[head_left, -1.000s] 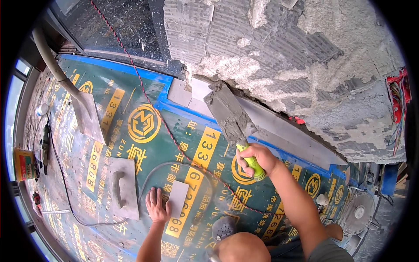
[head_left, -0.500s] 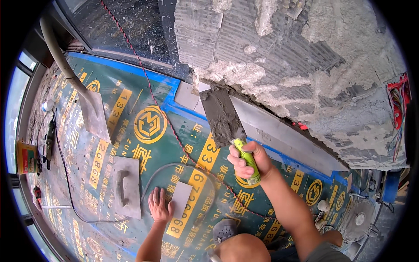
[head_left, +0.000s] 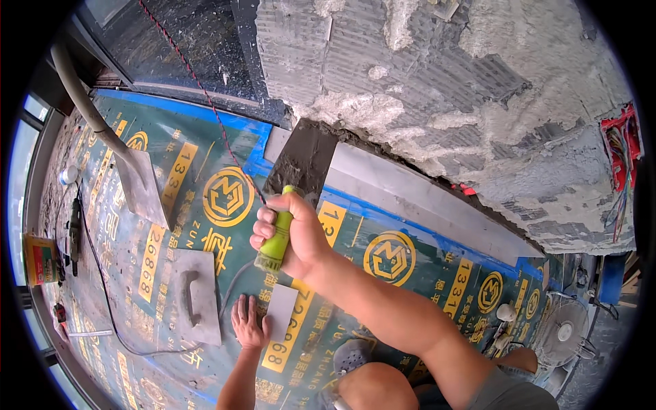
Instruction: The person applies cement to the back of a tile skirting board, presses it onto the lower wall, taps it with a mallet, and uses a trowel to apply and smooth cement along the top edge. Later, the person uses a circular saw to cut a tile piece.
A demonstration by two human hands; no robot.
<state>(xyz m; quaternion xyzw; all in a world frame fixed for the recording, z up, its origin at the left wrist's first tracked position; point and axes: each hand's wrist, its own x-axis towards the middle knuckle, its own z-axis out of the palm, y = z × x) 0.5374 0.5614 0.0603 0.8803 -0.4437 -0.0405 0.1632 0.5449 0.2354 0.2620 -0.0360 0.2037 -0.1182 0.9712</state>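
My right hand [head_left: 297, 232] is closed round the green handle of a trowel [head_left: 303, 160]. Wet grey mortar coats the trowel's flat blade, whose tip meets the foot of the rough wall [head_left: 424, 102]. Beneath the blade, part of the pale ledge strip [head_left: 410, 191] along the wall is hidden. My left hand [head_left: 250, 324] rests flat on the green floor sheet [head_left: 212, 294], fingers stretched out and holding nothing. Right beside it lies a small light-grey rectangular plate [head_left: 281, 313]. Left of that hand is a grey plastering float [head_left: 198, 297] with a raised handle.
A shovel [head_left: 142, 184] leans in from the upper left. A red-and-black cord [head_left: 205, 89] hangs across the scene. Farther left are a bucket [head_left: 41, 260] and a green power tool [head_left: 73, 225]. Wires poke from a red wall box [head_left: 618, 150]; a round fan [head_left: 562, 333] stands lower right.
My right hand has swung left with the trowel, and the mortar-covered blade now reaches the left end of the wall's base. My left hand stays in place on the floor.
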